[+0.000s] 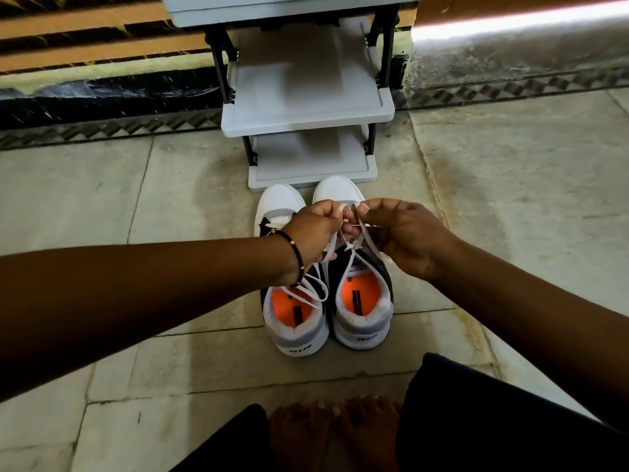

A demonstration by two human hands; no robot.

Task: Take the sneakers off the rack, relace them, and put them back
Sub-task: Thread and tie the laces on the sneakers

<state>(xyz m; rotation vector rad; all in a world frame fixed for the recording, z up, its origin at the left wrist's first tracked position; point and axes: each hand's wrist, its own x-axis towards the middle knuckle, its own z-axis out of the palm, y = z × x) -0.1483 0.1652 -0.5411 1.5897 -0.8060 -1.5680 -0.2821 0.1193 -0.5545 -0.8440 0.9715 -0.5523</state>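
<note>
Two white, grey and black sneakers with orange insoles stand side by side on the floor, toes toward the rack: the left sneaker [295,321] and the right sneaker [361,301]. My left hand [315,233] and my right hand [405,233] meet above the right sneaker. Each pinches a strand of its white lace [350,253], looped between the fingers. Loose white lace ends [311,294] trail over the left sneaker's opening. The grey shoe rack [306,114] stands just beyond the toes, its shelves bare.
Pale stone floor tiles [136,206] spread to both sides. A dark patterned skirting and wall run behind the rack. My bare feet [333,434] and dark-clothed knees sit close below the sneakers' heels.
</note>
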